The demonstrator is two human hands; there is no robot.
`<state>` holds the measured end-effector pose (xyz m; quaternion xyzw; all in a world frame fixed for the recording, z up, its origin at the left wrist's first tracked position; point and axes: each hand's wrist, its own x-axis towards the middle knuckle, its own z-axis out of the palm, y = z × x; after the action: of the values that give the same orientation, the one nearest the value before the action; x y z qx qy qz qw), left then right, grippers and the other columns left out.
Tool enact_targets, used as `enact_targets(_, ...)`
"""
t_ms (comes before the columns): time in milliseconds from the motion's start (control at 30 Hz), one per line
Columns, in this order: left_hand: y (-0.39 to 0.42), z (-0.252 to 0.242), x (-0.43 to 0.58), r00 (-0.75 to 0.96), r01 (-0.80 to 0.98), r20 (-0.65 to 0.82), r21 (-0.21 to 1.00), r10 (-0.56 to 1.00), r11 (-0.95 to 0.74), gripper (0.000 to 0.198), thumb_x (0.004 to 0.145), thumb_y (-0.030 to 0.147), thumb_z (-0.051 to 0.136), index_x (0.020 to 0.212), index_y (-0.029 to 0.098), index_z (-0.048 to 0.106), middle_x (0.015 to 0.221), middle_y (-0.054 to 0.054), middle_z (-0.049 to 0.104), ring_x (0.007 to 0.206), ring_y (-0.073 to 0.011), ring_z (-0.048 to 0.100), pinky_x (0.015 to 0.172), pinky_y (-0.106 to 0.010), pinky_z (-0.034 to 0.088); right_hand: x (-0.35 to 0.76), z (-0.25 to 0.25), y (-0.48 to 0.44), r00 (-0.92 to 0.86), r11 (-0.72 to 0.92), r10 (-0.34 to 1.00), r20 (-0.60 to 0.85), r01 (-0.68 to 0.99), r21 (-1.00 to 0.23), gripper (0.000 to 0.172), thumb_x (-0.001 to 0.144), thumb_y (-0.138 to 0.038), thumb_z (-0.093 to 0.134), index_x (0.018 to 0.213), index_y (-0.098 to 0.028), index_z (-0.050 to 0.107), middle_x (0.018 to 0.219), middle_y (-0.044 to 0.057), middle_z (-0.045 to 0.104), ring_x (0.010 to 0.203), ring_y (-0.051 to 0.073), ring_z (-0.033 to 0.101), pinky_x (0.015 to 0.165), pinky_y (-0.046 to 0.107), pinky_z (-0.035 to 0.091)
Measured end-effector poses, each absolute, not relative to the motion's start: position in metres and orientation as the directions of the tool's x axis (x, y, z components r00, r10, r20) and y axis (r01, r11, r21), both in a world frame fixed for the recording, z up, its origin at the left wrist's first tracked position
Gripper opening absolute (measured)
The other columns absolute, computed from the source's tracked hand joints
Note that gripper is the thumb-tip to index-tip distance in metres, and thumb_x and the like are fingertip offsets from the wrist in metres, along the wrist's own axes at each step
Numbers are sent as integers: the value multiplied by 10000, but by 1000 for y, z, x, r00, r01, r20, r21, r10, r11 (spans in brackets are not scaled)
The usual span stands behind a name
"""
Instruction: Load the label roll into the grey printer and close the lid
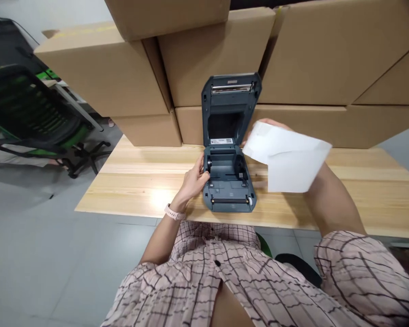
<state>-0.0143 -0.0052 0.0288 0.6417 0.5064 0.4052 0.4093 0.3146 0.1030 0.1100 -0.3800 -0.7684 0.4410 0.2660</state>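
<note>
A dark grey label printer (228, 185) stands on the wooden table with its lid (230, 109) raised against the boxes. Its inner bay shows no paper. My left hand (193, 179) grips the printer's left side, thumb over the rim near the black holder. To the right of the printer, my right hand (274, 122) holds white label paper (291, 156) above the table. Most of that hand is hidden behind the paper, which has a loose flap hanging down. Whether the paper is wound into a roll I cannot tell.
Large cardboard boxes (303, 54) are stacked along the back of the wooden table (136, 181), right behind the printer lid. A black and green office chair (30, 113) stands on the floor at the left.
</note>
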Motion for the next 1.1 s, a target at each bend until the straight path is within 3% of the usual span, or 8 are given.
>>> enact_targets(100,-7,32,-14,130,356,84,926,988,-126,828,914,256,578,1708,241,342,1435,-107,733,1173,-261,719,1054,-415,522,276,145,92,-775,430,632,-1,352,-831,797,684,-653,853,1342,-285,594,1274,81,735,1090,317,710,928,453,587)
enact_targets(167,-7,33,-14,106,383,79,917,991,-114,796,913,270,582,1685,221,397,1351,-96,766,1084,-252,727,1014,-412,537,247,160,91,-850,529,509,-132,431,-731,764,577,-537,951,1233,-266,668,1203,67,764,1034,311,711,906,434,580)
enact_targets(267,-8,33,-12,92,386,79,916,993,-108,770,906,284,592,1659,216,452,1316,-80,778,1099,-271,737,1035,-416,540,213,165,98,-848,666,437,-301,530,-524,636,619,-476,929,1163,-244,693,1120,66,784,957,303,712,859,431,566)
enact_targets(333,-9,32,-11,88,357,80,928,993,-107,770,899,280,599,1655,226,461,1383,-73,758,1195,-287,729,1091,-414,529,201,159,104,-829,687,432,-356,558,-466,626,616,-487,927,1139,-228,701,1095,73,792,932,307,711,839,436,560)
enact_targets(533,-8,32,-10,91,322,75,941,993,-101,786,893,263,596,1663,230,441,1514,-70,691,1292,-286,706,1148,-423,520,199,146,104,-861,682,375,-344,507,-526,589,614,-541,949,1064,-230,731,1021,53,812,875,268,690,841,407,536)
enact_targets(767,-10,33,-10,65,378,71,921,995,-90,745,909,280,586,1646,258,477,1320,-72,785,1103,-278,742,1059,-446,536,189,126,102,-760,677,478,-439,638,-367,669,694,-765,833,1049,-207,731,1076,123,798,980,351,714,943,481,537)
enact_targets(933,-12,31,-10,66,371,91,922,994,-109,714,908,276,577,1619,262,518,1389,-88,753,974,-243,727,957,-420,543,199,109,94,-825,689,490,-282,564,-454,684,814,-712,782,1239,-183,700,1292,171,769,1128,370,684,1062,536,518)
enact_targets(1100,-13,30,-8,69,314,117,940,991,-133,680,915,271,586,1594,264,553,1352,-86,769,1039,-243,732,965,-399,542,230,104,21,-818,729,575,-17,521,-445,656,1052,-645,483,1571,-250,549,1686,128,505,1542,395,480,1270,616,388)
